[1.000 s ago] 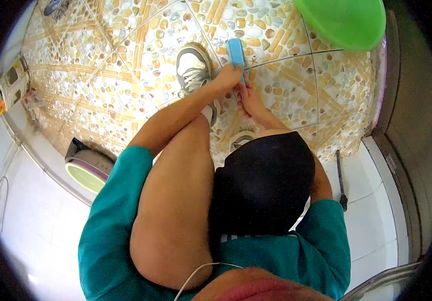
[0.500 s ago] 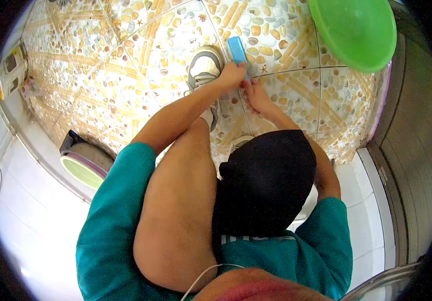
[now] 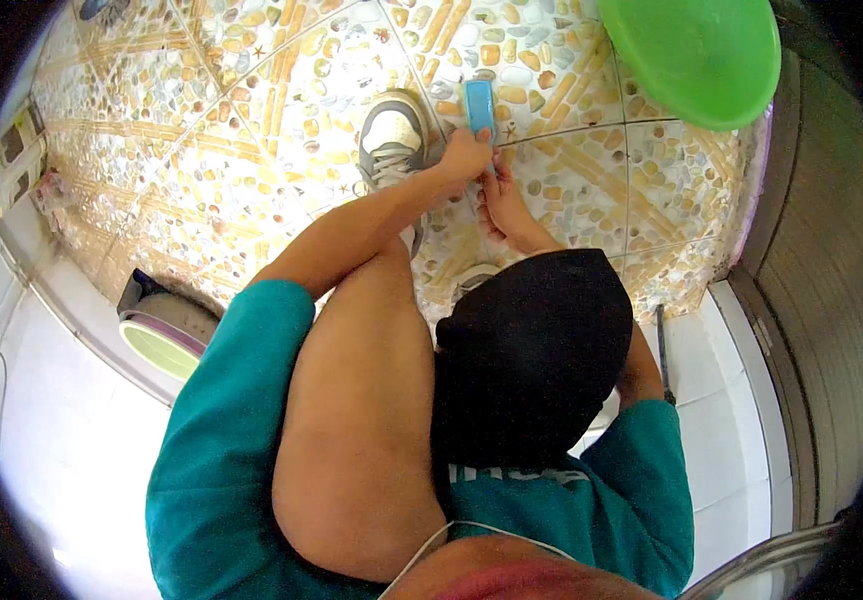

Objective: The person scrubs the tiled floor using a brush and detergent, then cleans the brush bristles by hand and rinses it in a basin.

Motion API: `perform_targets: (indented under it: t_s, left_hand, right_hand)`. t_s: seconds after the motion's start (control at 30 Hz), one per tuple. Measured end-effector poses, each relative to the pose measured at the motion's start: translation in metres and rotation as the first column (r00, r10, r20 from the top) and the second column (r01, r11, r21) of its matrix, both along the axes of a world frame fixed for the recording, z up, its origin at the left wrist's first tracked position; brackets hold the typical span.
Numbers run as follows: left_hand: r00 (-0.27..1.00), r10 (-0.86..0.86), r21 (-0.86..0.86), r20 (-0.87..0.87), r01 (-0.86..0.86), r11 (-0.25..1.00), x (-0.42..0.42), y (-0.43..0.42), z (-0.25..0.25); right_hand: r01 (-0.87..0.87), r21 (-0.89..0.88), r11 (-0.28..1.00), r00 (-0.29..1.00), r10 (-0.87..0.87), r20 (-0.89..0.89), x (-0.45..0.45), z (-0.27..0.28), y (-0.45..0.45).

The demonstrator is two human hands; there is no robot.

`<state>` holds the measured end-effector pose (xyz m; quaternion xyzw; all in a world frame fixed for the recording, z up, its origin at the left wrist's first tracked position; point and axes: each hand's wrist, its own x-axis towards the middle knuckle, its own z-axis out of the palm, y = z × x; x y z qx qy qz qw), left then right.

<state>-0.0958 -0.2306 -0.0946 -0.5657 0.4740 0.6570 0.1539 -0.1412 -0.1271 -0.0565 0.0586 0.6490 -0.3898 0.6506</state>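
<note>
My left hand point(image 3: 467, 156) is closed round the handle of a blue brush point(image 3: 479, 104). The brush has a flat, oblong head, which points away from me over the floor; a pale strip along its left side may be bristles. My right hand point(image 3: 507, 208) is just below and to the right, its thumb and forefinger pinched at the near end of the handle. The other fingers are curled, and the handle's end is mostly hidden between both hands. A grey and white shoe point(image 3: 391, 135) on my foot is just left of the brush.
The pebble-patterned tile floor point(image 3: 331, 75) stretches around me. A green basin point(image 3: 701, 60) stands at the upper right, beside a brown door-like panel point(image 3: 831, 230). Stacked basins point(image 3: 159, 345) sit at left by the white wall. A dark rod point(image 3: 662, 350) leans near my right elbow.
The brush head has turned slightly, from tilted left to nearly straight ahead. My right hand has moved a little down, and its lower fingers have come away from the brush. The whole view has shifted slightly.
</note>
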Motion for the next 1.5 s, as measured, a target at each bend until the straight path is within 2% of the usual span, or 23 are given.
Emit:
perform_targets:
  t_s: [0.07,0.13,0.17,0.3,0.33,0.43,0.53,0.57,0.63,0.7,0.73,0.77,0.8,0.87,0.93,1.0,1.03,1.13,1.2,1.3,1.4,1.43,1.5]
  left_hand:
    - [0.996,-0.088,-0.158,-0.032,0.082,0.984,-0.017,-0.027,-0.015]
    - [0.947,-0.321,-0.422,-0.023,0.282,0.862,-0.028,-0.056,-0.059]
    - [0.994,-0.086,-0.14,-0.065,0.076,0.987,-0.054,-0.086,-0.03]
    - [0.985,-0.054,-0.262,-0.162,0.01,0.965,-0.077,-0.119,-0.083]
    - [0.993,-0.073,-0.202,-0.088,0.054,0.978,-0.08,-0.114,-0.021]
    - [0.9,-0.407,-0.305,-0.158,0.348,0.887,-0.037,-0.046,-0.028]
    - [0.824,-0.537,-0.308,0.178,0.565,0.765,-0.014,0.028,-0.028]
    - [0.821,-0.543,-0.313,0.173,0.569,0.76,-0.02,0.023,-0.015]
    - [0.939,-0.344,0.038,-0.017,0.344,0.938,-0.033,0.001,0.015]
    - [0.905,-0.418,-0.221,-0.083,0.392,0.893,-0.044,-0.023,-0.064]
    - [0.94,-0.292,-0.172,-0.174,0.263,0.949,-0.057,-0.048,-0.071]
    - [0.954,-0.159,-0.109,-0.255,0.135,0.985,-0.076,-0.075,-0.059]
    - [0.98,-0.185,-0.211,-0.073,0.166,0.963,-0.101,-0.096,-0.026]
    - [0.903,-0.284,-0.269,-0.321,0.201,0.942,-0.104,-0.112,-0.031]
    - [0.92,-0.12,-0.201,-0.373,0.046,0.979,-0.114,-0.106,-0.033]
    - [0.782,-0.42,-0.231,-0.461,0.352,0.907,-0.083,-0.078,-0.061]
    - [0.83,-0.465,-0.154,-0.308,0.439,0.885,-0.069,-0.052,-0.073]
    - [0.847,-0.524,-0.147,-0.092,0.509,0.848,-0.034,0.031,-0.035]
    - [0.845,-0.511,-0.159,-0.16,0.489,0.858,-0.04,0.03,-0.052]
    - [0.76,-0.611,-0.231,-0.22,0.568,0.79,-0.089,-0.014,-0.057]
    - [0.684,-0.72,-0.17,-0.119,0.7,0.693,-0.169,-0.083,-0.028]
    - [0.802,-0.579,-0.212,-0.143,0.547,0.81,-0.171,-0.082,-0.033]
    - [0.858,-0.387,-0.106,-0.338,0.374,0.921,-0.15,-0.071,-0.04]
  right_hand:
    - [-0.156,0.022,0.987,0.967,0.158,-0.198,-0.014,-0.004,-0.016]
    - [-0.156,-0.164,0.974,0.985,0.141,-0.103,-0.046,-0.017,-0.055]
    - [-0.146,-0.143,0.979,0.986,0.132,-0.101,-0.062,-0.02,-0.079]
    - [-0.1,-0.006,0.995,0.995,0.1,-0.03,-0.077,-0.019,-0.112]
    - [-0.098,-0.007,0.995,0.994,0.098,-0.038,-0.077,-0.019,-0.101]
    - [-0.159,-0.023,0.987,0.977,0.154,-0.147,-0.039,-0.009,-0.022]
    - [-0.073,0.084,0.994,0.997,0.075,-0.024,-0.013,0.026,0.032]
    - [-0.065,0.082,0.994,0.997,0.068,-0.031,-0.013,0.011,0.041]
    - [-0.18,-0.006,0.984,0.958,0.173,-0.23,-0.019,-0.023,0.044]
    - [-0.232,-0.054,0.971,0.929,0.205,-0.307,-0.048,-0.029,0.007]
    - [-0.234,-0.065,0.97,0.931,0.204,-0.301,-0.068,-0.029,-0.021]
    - [-0.19,-0.069,0.979,0.96,0.171,-0.221,-0.08,-0.039,-0.044]
    - [-0.146,-0.065,0.987,0.981,0.135,-0.142,-0.092,-0.049,-0.066]
    - [-0.076,-0.075,0.994,0.996,0.073,-0.042,-0.092,-0.045,-0.083]
    - [0.018,-0.133,0.991,0.997,-0.028,-0.069,-0.083,-0.026,-0.077]
    - [0.091,-0.16,0.983,0.984,-0.113,-0.137,-0.063,-0.013,-0.047]
    - [0.154,-0.174,0.973,0.972,-0.18,-0.148,-0.045,-0.013,-0.022]
    - [0.245,-0.105,0.964,0.947,-0.261,-0.186,0.004,-0.014,0.047]
    - [0.13,0.065,0.989,0.977,-0.116,-0.179,0.009,-0.034,0.071]
    - [0.135,-0.06,0.989,0.923,-0.148,-0.356,-0.046,-0.057,0.025]
    - [0.239,-0.022,0.971,0.954,-0.231,0.193,-0.116,-0.034,-0.039]
    - [0.245,-0.018,0.969,0.918,-0.226,0.325,-0.122,-0.034,-0.044]
    - [0.259,-0.084,0.962,0.965,-0.253,0.067,-0.096,-0.02,-0.036]
